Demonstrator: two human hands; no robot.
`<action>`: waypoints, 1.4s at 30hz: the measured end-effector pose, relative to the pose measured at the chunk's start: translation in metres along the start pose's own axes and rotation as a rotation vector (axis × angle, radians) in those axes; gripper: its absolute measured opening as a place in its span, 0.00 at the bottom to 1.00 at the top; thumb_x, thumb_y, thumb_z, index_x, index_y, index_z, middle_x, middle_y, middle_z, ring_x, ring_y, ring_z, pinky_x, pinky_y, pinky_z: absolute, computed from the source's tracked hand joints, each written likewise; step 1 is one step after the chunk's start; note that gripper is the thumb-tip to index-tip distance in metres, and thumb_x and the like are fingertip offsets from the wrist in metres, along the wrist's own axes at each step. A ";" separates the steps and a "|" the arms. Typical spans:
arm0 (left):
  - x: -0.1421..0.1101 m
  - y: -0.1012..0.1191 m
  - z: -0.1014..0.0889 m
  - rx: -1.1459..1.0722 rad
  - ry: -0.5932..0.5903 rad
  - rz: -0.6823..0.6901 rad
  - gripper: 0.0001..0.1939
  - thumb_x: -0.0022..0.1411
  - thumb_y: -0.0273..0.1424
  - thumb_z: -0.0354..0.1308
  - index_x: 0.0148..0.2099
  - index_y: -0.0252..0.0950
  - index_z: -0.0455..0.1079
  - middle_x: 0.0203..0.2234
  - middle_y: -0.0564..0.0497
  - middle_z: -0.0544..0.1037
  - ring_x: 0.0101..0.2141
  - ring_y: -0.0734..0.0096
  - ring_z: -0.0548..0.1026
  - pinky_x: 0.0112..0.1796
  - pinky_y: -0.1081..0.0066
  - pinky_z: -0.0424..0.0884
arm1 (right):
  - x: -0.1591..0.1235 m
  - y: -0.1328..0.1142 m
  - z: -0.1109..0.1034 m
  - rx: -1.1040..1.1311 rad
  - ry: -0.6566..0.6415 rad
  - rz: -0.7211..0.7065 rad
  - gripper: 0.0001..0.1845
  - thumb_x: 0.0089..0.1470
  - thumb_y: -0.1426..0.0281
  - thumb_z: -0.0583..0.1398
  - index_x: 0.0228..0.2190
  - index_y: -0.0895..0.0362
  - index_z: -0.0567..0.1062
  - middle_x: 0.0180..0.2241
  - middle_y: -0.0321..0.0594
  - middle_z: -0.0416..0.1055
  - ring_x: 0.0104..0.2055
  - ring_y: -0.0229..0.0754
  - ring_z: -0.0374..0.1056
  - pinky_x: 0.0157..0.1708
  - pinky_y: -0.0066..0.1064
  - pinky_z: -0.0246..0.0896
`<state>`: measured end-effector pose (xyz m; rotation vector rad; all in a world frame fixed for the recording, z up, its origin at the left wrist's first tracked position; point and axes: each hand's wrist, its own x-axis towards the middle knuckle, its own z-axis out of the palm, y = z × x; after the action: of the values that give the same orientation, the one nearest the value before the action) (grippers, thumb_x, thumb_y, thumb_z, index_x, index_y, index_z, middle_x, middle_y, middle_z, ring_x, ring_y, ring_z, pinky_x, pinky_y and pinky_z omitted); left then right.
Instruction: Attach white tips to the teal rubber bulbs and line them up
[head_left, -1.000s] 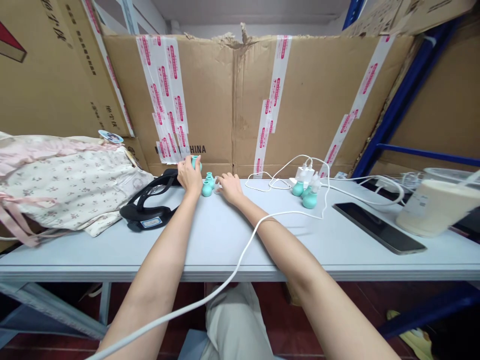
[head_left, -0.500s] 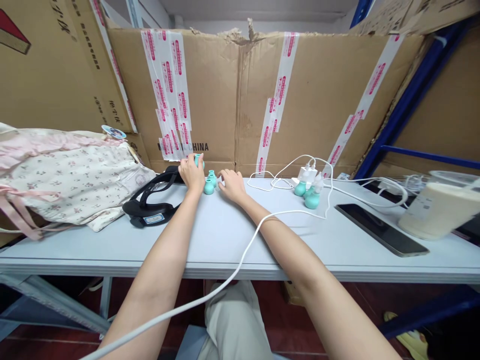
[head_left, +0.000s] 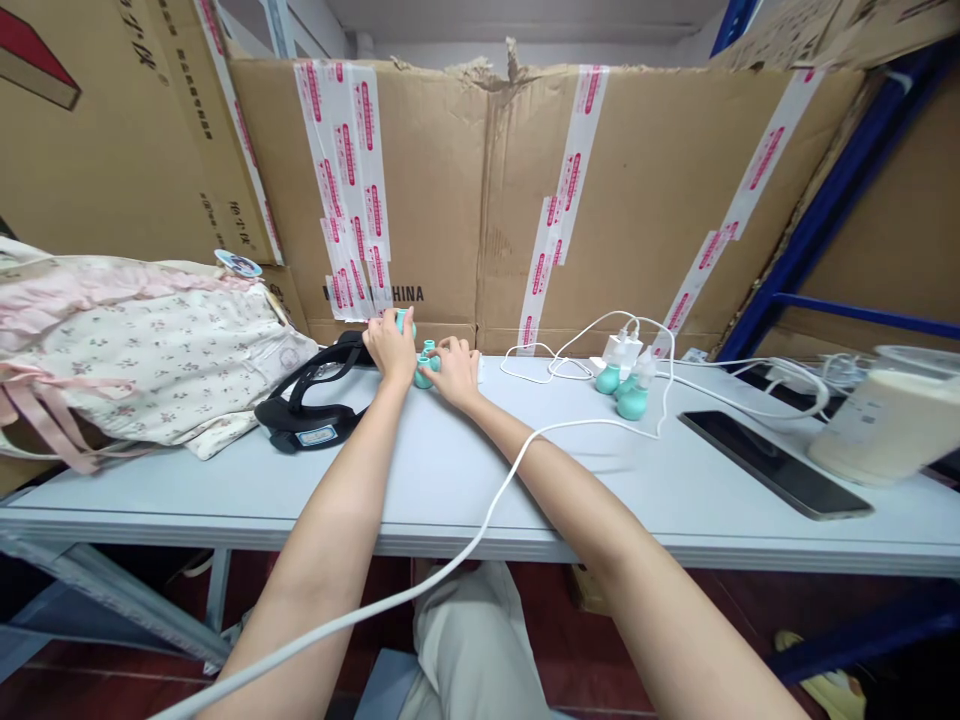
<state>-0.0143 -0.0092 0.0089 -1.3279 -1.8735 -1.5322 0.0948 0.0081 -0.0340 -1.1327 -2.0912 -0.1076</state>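
My left hand (head_left: 392, 349) is closed around a small teal bulb-shaped piece (head_left: 403, 320) at the back of the pale table (head_left: 450, 480), next to the cardboard wall. My right hand (head_left: 454, 370) rests just to its right, fingers curled against two more small teal pieces (head_left: 425, 366) that stand between both hands. Whether the right fingers grip one of them is hidden. Another cluster of teal pieces (head_left: 626, 393) sits further right beside a white charger plug (head_left: 619, 350).
A black headset (head_left: 311, 400) lies left of my hands, beside a floral pink bag (head_left: 142, 360). A dark phone (head_left: 776, 463) and a cream tub (head_left: 877, 420) are at the right. White cables (head_left: 570, 425) cross the table and my right forearm. Taped cardboard (head_left: 525, 200) walls the back.
My right hand has slid left up against the teal pieces between both hands. The left hand keeps its hold. The view has shifted slightly.
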 end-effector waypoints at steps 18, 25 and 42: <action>0.001 0.000 0.001 -0.020 -0.010 -0.001 0.22 0.64 0.47 0.43 0.43 0.38 0.71 0.36 0.42 0.75 0.43 0.56 0.70 0.47 0.60 0.58 | -0.006 0.000 0.000 -0.020 -0.023 0.011 0.18 0.56 0.59 0.54 0.46 0.52 0.70 0.48 0.46 0.65 0.50 0.51 0.55 0.45 0.42 0.48; 0.004 -0.001 0.005 -0.184 -0.124 0.030 0.19 0.62 0.46 0.48 0.40 0.38 0.73 0.38 0.44 0.76 0.46 0.59 0.67 0.50 0.61 0.58 | -0.002 -0.001 -0.016 0.101 0.149 0.054 0.21 0.60 0.58 0.49 0.51 0.54 0.66 0.49 0.46 0.66 0.50 0.47 0.58 0.46 0.38 0.51; 0.008 -0.010 0.017 -0.763 -0.671 -0.034 0.25 0.53 0.51 0.54 0.34 0.34 0.77 0.44 0.42 0.77 0.47 0.60 0.73 0.47 0.65 0.67 | 0.029 0.035 -0.031 0.859 -0.014 -0.011 0.19 0.44 0.59 0.64 0.37 0.56 0.79 0.33 0.39 0.76 0.35 0.38 0.70 0.40 0.32 0.65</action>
<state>-0.0218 0.0102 0.0043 -2.3938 -1.6735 -2.1144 0.1289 0.0366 -0.0020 -0.5831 -1.8352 0.7265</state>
